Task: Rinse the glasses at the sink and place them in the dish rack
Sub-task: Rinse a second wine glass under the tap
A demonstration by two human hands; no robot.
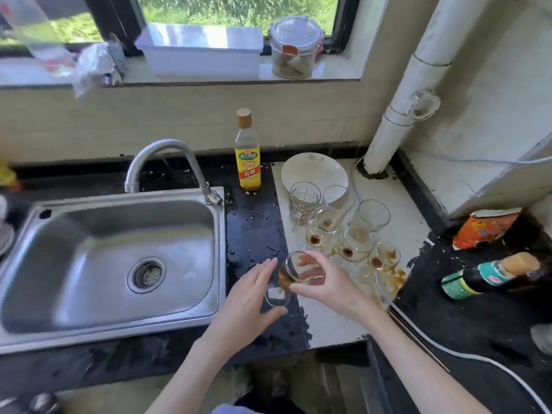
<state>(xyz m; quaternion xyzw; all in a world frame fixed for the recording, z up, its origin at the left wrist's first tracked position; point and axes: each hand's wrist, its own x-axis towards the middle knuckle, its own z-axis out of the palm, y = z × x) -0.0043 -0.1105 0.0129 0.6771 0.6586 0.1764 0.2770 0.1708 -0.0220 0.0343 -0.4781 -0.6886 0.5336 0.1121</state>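
A dark speckled countertop [254, 222] is carrying a steel sink [113, 261] and a yellow-labelled cooking wine bottle [247, 153]. Beside it, a white board [328, 321] is holding a white plate [313, 171] and a cluster of stained glasses [343, 231] — brown spills are pooling near its edge.

brushed steel sink [74, 321], clear glasses [343, 231], glossy plate [310, 171]
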